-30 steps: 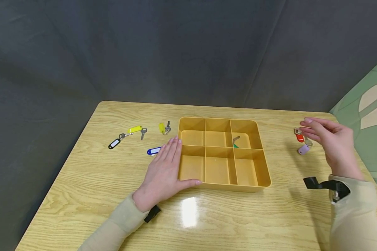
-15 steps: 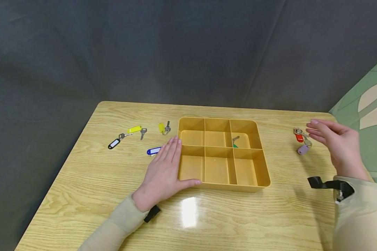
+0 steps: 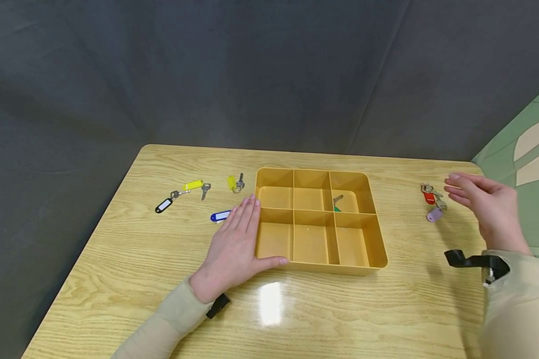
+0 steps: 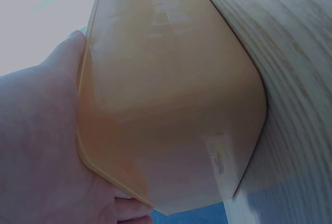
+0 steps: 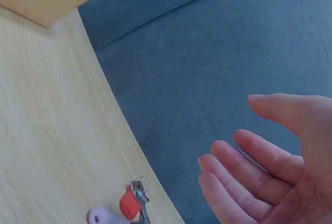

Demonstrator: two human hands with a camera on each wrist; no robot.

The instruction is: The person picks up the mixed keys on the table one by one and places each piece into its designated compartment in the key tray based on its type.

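Note:
My left hand [image 3: 233,249] rests with straight fingers along the left side of a tan divided box [image 3: 312,268], its thumb lying on the near rim. The left wrist view shows the palm against the rim of the box [image 4: 171,105]. Above the table's right side hovers my right hand [image 3: 491,207], fingers relaxed and nothing in them. Just left of it lie keys with a red key tag [image 3: 429,198] and a lilac key tag [image 3: 434,215]. In the right wrist view the red tag [image 5: 129,205] is well apart from the fingers. A key [image 3: 338,198] with a partly hidden green tag [image 3: 337,209] lies in the back right compartment.
Left of the box lie a black-tagged key [image 3: 163,205], a yellow tag [image 3: 193,185] with a key [image 3: 205,190], another yellow tag [image 3: 231,183] with its key, and a blue tag [image 3: 220,216] close to my left fingers. A dark curtain [image 3: 251,75] hangs behind the table.
My right hand has drawn slightly to the right, away from the red and lilac tagged keys. The left hand and the box have stayed in place.

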